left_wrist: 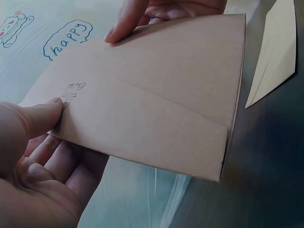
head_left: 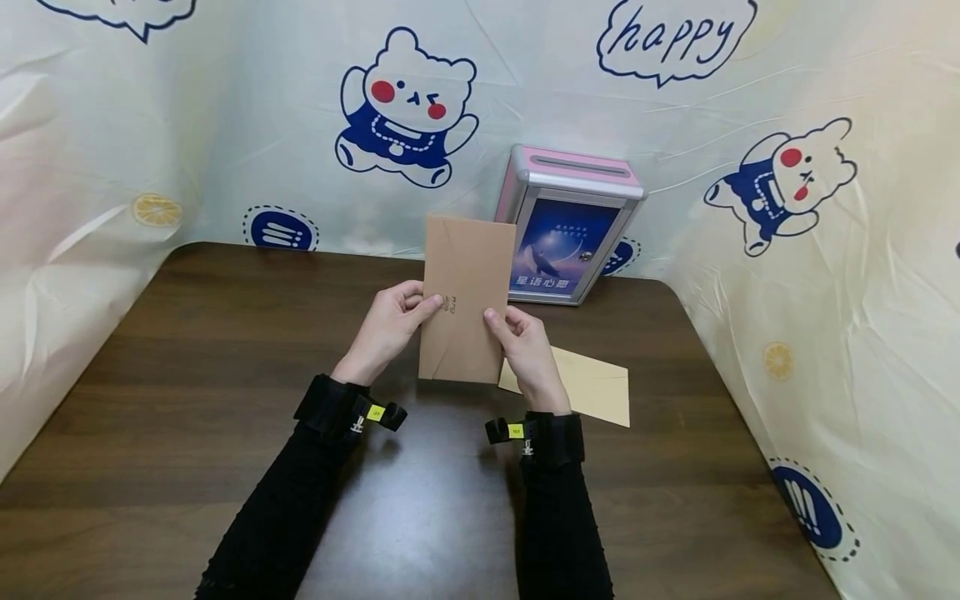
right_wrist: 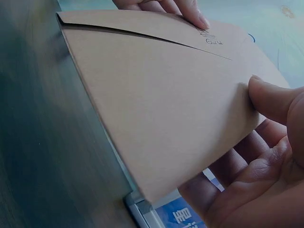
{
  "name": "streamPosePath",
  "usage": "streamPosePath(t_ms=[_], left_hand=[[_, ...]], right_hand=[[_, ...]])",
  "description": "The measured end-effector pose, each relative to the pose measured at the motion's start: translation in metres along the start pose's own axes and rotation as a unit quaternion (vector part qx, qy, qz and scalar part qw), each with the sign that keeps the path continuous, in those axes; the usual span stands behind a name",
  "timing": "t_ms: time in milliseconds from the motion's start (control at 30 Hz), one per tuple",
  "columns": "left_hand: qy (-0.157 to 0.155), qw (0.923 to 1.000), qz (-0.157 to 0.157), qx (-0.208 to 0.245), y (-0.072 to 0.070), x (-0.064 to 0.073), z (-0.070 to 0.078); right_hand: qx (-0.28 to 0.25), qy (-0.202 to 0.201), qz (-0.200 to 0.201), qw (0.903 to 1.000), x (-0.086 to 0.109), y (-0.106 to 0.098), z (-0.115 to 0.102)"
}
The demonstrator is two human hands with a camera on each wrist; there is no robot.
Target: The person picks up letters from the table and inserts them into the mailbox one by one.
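Both hands hold a brown kraft-paper envelope point(head_left: 467, 333) upright above the table, its flap side with small dark print facing the head camera. My left hand point(head_left: 386, 325) pinches its left edge, thumb point(left_wrist: 42, 116) on the front beside the print and fingers behind. On the opposite edge, my right hand point(head_left: 531, 354) pinches it the same way, thumb point(right_wrist: 270, 97) in front. In the right wrist view a dark gap runs along the flap point(right_wrist: 118, 28). A paler yellow envelope point(head_left: 596, 383) lies on the table, partly hidden behind my right hand.
At the back stands a pink and silver box point(head_left: 573, 225) with a slot in its top and a blue front panel bearing a lock; the held envelope covers its left edge. The brown wooden table point(head_left: 187, 400) meets a printed curtain point(head_left: 270, 100) behind and at both sides.
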State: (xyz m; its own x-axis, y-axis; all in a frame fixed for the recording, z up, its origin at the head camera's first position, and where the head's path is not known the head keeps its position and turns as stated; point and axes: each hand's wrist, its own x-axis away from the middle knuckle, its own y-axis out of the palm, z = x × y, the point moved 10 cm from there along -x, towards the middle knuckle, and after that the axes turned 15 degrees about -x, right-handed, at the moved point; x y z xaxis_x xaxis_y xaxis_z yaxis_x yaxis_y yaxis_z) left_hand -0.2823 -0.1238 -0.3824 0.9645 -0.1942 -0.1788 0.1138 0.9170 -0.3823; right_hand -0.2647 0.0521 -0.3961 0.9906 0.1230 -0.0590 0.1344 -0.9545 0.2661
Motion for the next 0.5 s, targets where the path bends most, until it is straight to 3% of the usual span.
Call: streamPosePath(t_ms=[300,500], left_hand=[[0.005,0.9998,-0.016,-0.012,0.001,0.011,0.025],[0.003,0.9995,-0.016,-0.026,0.006,0.003,0.007]], right_hand=[[0.033,-0.010,0.029,0.9990,-0.001,-0.013,-0.004],[0.051,-0.030,0.048,0.9971,0.005,-0.012,-0.021]])
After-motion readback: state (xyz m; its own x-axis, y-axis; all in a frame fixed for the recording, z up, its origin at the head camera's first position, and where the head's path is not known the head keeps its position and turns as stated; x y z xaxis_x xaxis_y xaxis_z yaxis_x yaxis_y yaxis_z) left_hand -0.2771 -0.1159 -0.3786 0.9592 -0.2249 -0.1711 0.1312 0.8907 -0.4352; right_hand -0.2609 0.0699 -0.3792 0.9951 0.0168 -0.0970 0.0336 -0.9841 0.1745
